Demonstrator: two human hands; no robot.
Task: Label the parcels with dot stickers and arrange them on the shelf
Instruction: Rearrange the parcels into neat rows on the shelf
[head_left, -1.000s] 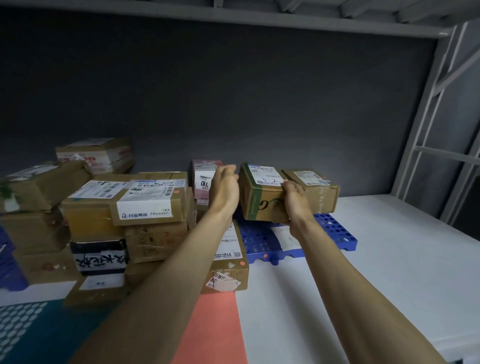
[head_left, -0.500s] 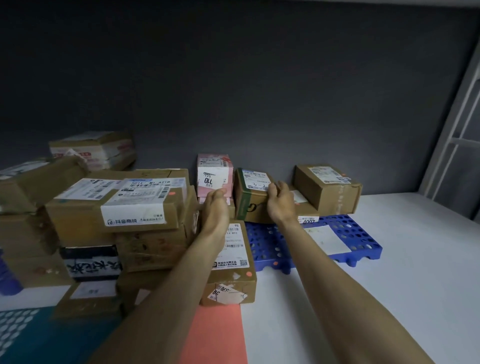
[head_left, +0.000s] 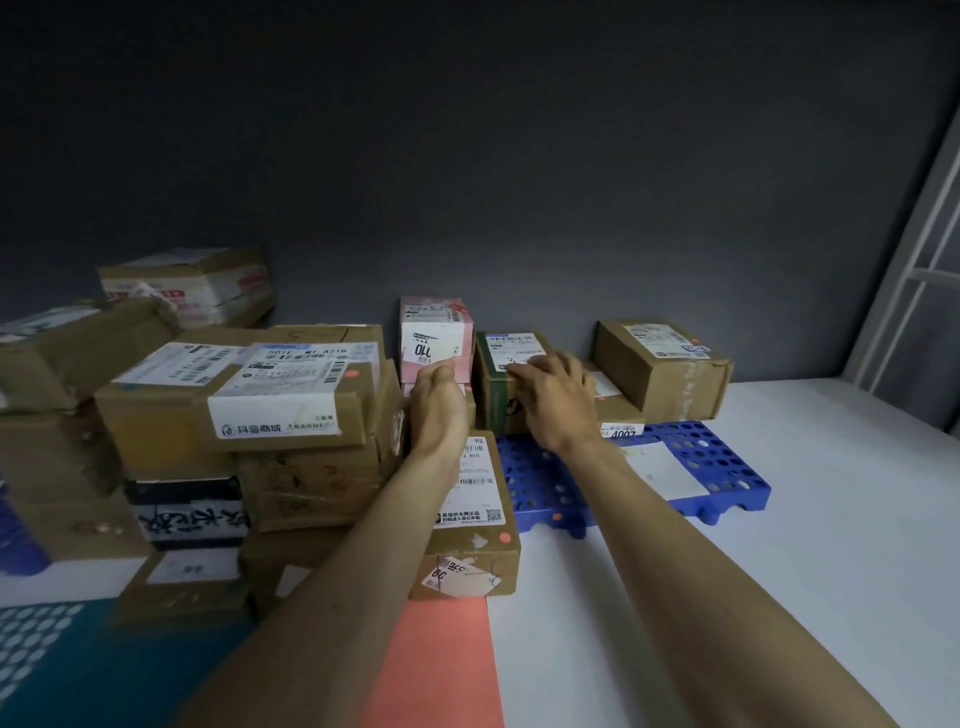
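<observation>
Both arms are stretched deep into the shelf (head_left: 779, 519), right up to its back edge. The right hand (head_left: 558, 397) lies over the top front corner of the green-sided box (head_left: 496, 395), fingers spread and bent down onto its label, palm against the front face. That looks like a press, not a lift: I judge the parcel is being seated in its slot and squared to the wall. The box stands on the back of the blue pallet (head_left: 675, 483), touching the pink box (head_left: 436, 338) on its left, with a flat parcel and the brown box (head_left: 665, 369) to its right.

The left hand (head_left: 439, 400) is up against the lower front of the pink box, fingers curled inward, wrist above the long box (head_left: 478, 525) that runs toward the shelf's front edge. Whether it grips anything or only steadies the pink box, I cannot tell; its fingertips are hidden. Bracing that neighbour would make sense, so the row stays tight while the green-sided one goes in.

Orange dots show on the long box and on the big stacked carton (head_left: 291, 395) at the left, so those look already labelled. No dot is visible on the green-sided box from here.
</observation>
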